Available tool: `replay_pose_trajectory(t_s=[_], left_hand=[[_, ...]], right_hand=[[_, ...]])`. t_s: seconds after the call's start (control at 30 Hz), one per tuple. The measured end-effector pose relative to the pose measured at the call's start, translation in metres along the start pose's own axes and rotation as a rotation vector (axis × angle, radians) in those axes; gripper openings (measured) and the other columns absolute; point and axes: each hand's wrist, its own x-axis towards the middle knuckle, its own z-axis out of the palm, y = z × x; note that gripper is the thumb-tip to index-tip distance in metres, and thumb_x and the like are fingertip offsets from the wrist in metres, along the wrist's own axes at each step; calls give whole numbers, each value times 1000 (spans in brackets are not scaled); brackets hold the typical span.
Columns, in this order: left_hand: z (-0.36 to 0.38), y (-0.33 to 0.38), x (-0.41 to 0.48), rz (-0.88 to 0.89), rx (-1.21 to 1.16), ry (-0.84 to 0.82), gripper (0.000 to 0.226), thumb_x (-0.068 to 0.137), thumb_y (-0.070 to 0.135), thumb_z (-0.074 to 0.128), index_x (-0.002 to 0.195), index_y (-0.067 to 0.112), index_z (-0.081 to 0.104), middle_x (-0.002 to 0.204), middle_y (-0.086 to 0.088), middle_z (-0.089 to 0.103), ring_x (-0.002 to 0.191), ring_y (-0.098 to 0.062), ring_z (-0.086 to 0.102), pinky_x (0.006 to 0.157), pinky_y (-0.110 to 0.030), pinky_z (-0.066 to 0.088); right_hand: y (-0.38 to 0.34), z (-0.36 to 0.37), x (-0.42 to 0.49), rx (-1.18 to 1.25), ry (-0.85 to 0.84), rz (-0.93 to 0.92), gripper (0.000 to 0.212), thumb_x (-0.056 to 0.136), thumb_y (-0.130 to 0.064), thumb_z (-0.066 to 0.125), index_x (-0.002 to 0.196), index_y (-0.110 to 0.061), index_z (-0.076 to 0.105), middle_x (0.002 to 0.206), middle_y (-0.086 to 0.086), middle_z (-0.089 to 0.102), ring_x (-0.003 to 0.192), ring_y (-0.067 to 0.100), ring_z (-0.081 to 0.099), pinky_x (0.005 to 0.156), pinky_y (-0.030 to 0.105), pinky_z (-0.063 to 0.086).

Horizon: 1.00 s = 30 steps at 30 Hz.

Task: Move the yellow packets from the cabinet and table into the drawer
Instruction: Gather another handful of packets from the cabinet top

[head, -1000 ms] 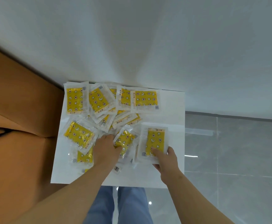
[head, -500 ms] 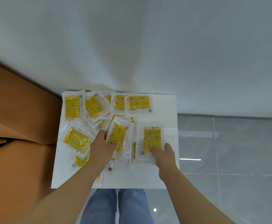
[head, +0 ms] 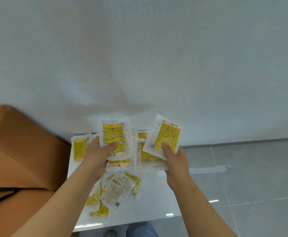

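Two stacks of yellow packets point(head: 113, 139) held above the table point(head: 157, 202): left hand point(head: 97, 156) fingers point(head: 111, 144) curled round one, right hand point(head: 175, 161) gripping the other. Loose packets point(head: 115, 190) lie on the table; cardboard box point(head: 20, 151) at left.

The packets point(head: 113, 134) I hold wear clear, glossy, crinkled plastic; table point(head: 157, 202) at six o'clock, smooth glossy white; box point(head: 20, 151) at nine, matt brown cardboard.

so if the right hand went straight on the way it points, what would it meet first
Most likely the white wall behind the table. The right hand, gripping yellow packets, points forward and nothing shows between it and the wall, though depth is unclear.
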Motion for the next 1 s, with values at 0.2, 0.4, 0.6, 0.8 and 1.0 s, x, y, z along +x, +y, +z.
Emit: replay_pose_trajectory(t_s=[0.2, 0.4, 0.6, 0.8, 1.0], left_hand=[[-4, 56, -63, 184, -37, -131, 22, 90, 2, 55, 108, 15, 61, 102, -7, 69, 92, -26, 66, 75, -42, 54], [-32, 70, -149, 259, -66, -276, 27, 91, 2, 55, 115, 13, 58, 103, -7, 69, 88, -24, 66, 65, -37, 53], [-46, 62, -223, 249, -73, -397, 28, 90, -1, 54, 115, 11, 59, 102, -8, 68, 87, -26, 66, 66, -38, 53], [-45, 22, -281, 227, -23, -477, 23, 89, -2, 55, 106, 13, 60, 99, -8, 68, 83, -25, 66, 66, -38, 52], [-38, -49, -355, 204, 29, -547, 27, 89, -2, 55, 111, 13, 60, 104, -10, 68, 88, -27, 65, 73, -40, 53]], right_hand=[[-38, 13, -76, 141, 11, -166, 5, 93, -18, 58, 96, -22, 58, 97, 3, 68, 92, 25, 65, 86, 45, 52], [-38, -3, -174, 255, 69, -261, 6, 94, -18, 55, 96, -23, 58, 102, 6, 67, 91, 25, 64, 92, 47, 48], [-25, -35, -263, 328, 173, -326, 10, 94, -15, 55, 103, -19, 56, 98, 4, 67, 84, 21, 64, 75, 38, 52], [2, -73, -331, 398, 241, -371, 19, 95, -13, 52, 113, -18, 55, 99, 4, 68, 81, 20, 66, 62, 32, 52], [47, -142, -407, 424, 310, -418, 24, 96, -13, 50, 119, -17, 55, 106, 7, 69, 89, 23, 66, 72, 37, 54]])
